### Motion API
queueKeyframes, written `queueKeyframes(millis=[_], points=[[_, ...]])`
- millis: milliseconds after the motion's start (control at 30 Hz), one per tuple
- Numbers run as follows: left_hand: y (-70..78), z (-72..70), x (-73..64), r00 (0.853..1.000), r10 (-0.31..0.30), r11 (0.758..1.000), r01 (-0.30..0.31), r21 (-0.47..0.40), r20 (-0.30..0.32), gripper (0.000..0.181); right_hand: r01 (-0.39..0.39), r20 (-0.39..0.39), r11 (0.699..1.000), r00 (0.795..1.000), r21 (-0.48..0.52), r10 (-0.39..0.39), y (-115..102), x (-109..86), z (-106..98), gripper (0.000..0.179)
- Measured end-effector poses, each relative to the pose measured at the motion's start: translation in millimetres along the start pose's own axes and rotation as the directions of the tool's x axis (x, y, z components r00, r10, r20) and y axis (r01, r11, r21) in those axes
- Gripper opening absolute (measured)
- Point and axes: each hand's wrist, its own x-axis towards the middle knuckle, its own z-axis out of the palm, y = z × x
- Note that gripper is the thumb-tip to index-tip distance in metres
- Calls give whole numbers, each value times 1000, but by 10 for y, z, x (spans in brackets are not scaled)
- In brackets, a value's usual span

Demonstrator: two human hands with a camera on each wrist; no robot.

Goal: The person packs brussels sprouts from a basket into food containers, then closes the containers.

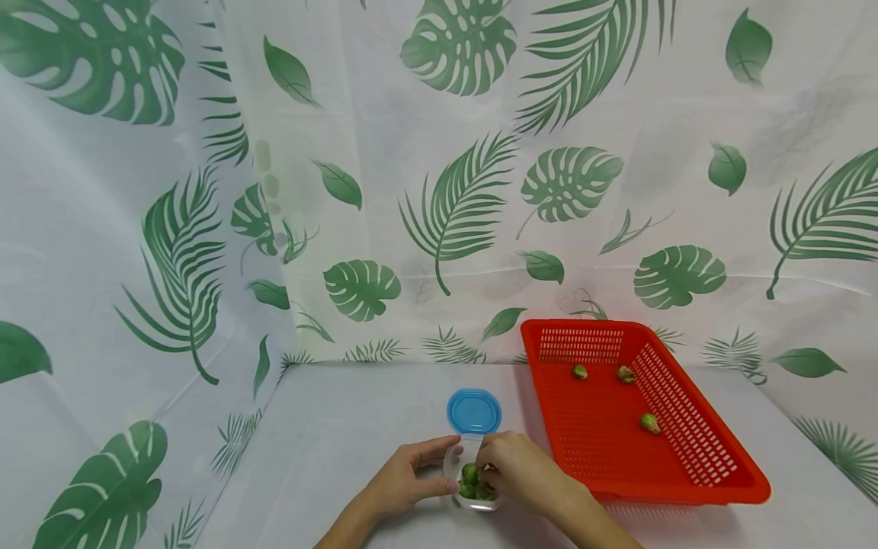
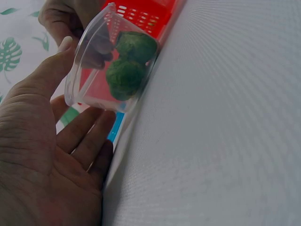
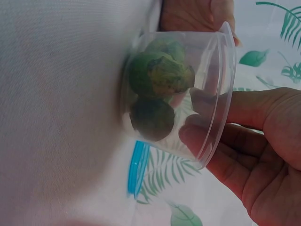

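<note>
A small clear plastic container (image 1: 450, 467) stands on the table with several Brussels sprouts (image 1: 469, 474) in its bottom. My left hand (image 1: 405, 476) holds it from the left, thumb at the near side and fingers round the far side. In the left wrist view the thumb (image 2: 59, 66) lies along the rim. My right hand (image 1: 521, 469) reaches in over the rim from the right. Through the wall in the right wrist view, its fingertips (image 3: 190, 134) are parted, just above a dark sprout (image 3: 153, 118), with nothing pinched between them.
A blue lid (image 1: 474, 412) lies on the table right behind the container. To the right stands a red perforated basket (image 1: 597, 450) with three sprouts: one at back left (image 1: 579, 372), one at back right (image 1: 626, 374), one further forward (image 1: 649, 423). A leaf-patterned sheet (image 1: 439, 320) hangs behind.
</note>
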Motion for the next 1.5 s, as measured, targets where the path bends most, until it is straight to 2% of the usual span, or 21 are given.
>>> queueKeyframes(millis=[300, 533, 867, 1000, 1233, 1500], points=[[10, 4, 1, 1000, -8, 1000, 8, 5, 1, 60, -23, 27, 999, 999, 22, 23, -1, -2, -9, 9], [30, 8, -9, 1000, -16, 1000, 16, 14, -2, 61, -20, 4, 1000, 1000, 8, 20, -11, -1, -20, 9], [20, 7, -5, 1000, -3, 1000, 3, -3, 5, 62, -50, -9, 998, 999, 38, 50, -45, -7, -83, 20], [8, 7, -5, 1000, 6, 1000, -6, -9, 7, 64, -34, -41, 999, 999, 40, 36, -45, -16, -131, 23], [-11, 0, -4, 1000, 13, 1000, -13, -13, 12, 65, 14, -169, 1000, 985, -11, -16, -20, -26, -203, 27], [-4, -5, -2, 1000, 9, 1000, -9, 1, 16, 64, 61, -191, 991, 981, 123, -37, -3, -52, -349, 32]])
